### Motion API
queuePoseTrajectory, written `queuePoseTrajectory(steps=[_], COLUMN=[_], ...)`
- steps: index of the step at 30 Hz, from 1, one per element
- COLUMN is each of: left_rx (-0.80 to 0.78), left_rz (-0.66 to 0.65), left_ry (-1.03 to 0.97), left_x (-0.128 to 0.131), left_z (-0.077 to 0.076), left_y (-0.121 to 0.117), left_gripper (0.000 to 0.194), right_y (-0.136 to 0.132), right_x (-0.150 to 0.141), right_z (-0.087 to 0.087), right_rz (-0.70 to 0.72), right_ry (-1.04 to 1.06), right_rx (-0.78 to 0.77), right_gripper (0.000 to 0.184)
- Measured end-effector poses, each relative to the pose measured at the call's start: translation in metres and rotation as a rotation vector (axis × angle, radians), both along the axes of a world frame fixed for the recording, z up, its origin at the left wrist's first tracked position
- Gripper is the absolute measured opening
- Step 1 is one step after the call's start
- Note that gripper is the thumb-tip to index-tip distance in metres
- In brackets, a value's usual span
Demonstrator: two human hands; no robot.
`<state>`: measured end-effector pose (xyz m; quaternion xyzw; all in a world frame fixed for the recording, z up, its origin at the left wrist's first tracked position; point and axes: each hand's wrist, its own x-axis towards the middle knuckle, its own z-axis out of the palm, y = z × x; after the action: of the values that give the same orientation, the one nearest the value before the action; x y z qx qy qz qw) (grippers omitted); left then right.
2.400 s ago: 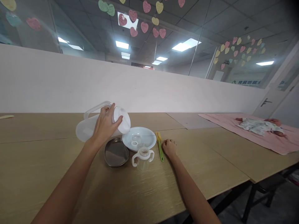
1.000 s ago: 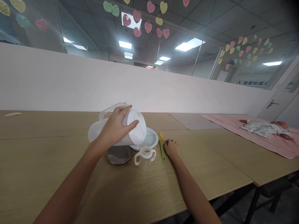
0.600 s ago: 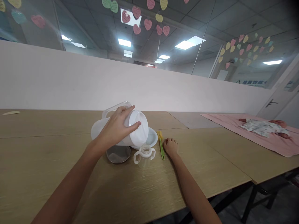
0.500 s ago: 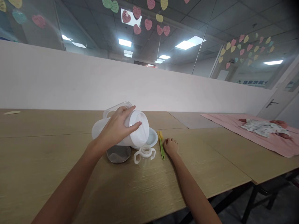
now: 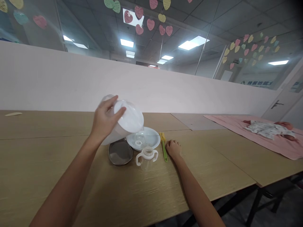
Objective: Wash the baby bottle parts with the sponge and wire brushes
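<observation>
Pitcher [image 5: 129,119] has shifted up and leftward, inside the left hand [image 5: 102,122].

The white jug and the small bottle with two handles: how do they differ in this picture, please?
The white jug is tilted, held in the left hand, while the small bottle stands upright on the table. The jug is clearly larger than the bottle. The jug has its lid on; the bottle's mouth is uncovered. Both have white parts.

ceiling panels [image 5: 194,43] glaring | tabletop [image 5: 220,171] dim, softly shadowed | pitcher [image 5: 130,117] blurred | upper-right corner dark
</observation>
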<state>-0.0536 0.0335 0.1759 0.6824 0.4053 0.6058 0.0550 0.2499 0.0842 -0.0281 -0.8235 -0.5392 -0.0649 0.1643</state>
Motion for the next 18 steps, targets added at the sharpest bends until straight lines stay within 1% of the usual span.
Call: queuePoseTrajectory(steps=[3, 5, 6, 8, 11, 13, 18], left_rx=[0.021, -0.034, -0.061, -0.085, -0.097, -0.123, -0.265], left_rz=[0.076, 0.13, 0.171, 0.226, 0.3, 0.337, 0.397], left_ry=[-0.344, -0.546, -0.633, -0.741, -0.812, -0.83, -0.776], left_x=[-0.022, -0.04, -0.049, -0.066, -0.087, -0.095, -0.099], left_z=[-0.003, -0.005, -0.006, -0.007, -0.01, -0.012, -0.019], left_y=[0.024, 0.036, 0.041, 0.048, 0.053, 0.055, 0.059], left_gripper=[0.055, 0.061, 0.064, 0.067, 0.069, 0.071, 0.07], right_y=[0.0, -0.001, -0.001, -0.001, -0.001, -0.001, -0.002], right_x=[-0.001, -0.001, -0.001, -0.002, -0.002, -0.001, -0.001], right_z=[0.001, 0.001, 0.002, 0.002, 0.003, 0.002, 0.001], right_rz=[-0.001, -0.001, 0.0, 0.0, 0.0, 0.001, 0.006], right_ry=[-0.001, -0.002, -0.003, -0.004, -0.003, -0.003, -0.011], right_rx=[-0.002, -0.007, -0.009, -0.016, -0.027, -0.032, -0.031], right_gripper=[0.03, 0.031, 0.031, 0.032, 0.032, 0.032, 0.033])
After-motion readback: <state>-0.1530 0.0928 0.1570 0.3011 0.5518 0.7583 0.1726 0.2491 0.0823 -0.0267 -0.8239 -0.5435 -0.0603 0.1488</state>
